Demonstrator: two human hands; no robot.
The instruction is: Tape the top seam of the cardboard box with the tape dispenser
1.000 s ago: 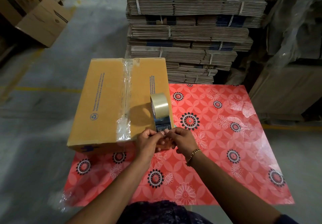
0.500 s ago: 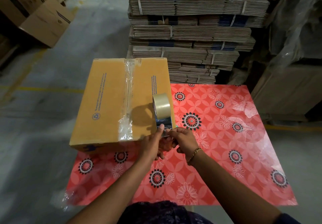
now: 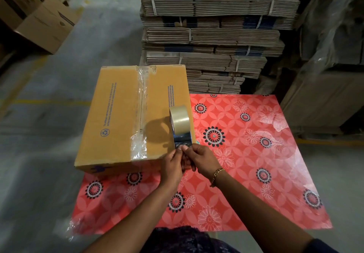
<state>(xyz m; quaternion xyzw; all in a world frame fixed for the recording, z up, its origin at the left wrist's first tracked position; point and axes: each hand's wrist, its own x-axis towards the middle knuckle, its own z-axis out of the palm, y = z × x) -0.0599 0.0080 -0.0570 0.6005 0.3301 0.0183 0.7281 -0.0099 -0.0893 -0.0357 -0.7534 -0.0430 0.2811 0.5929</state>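
— So where's the box (image 3: 118,115)?

— On the left end of the red flowered table (image 3: 256,164), clear tape already along its top seam. The tape dispenser (image 3: 180,128) stands on its near right corner.

— And my hands?

— Left hand (image 3: 171,167) and right hand (image 3: 201,159) meet at the dispenser's near end, fingertips pinched together on what I judge is the loose tape end. I'd peel it straight and keep it taut, so it doesn't fold.

— The room?

— Grey concrete floor, stacks of flattened cardboard (image 3: 212,36) behind the table.
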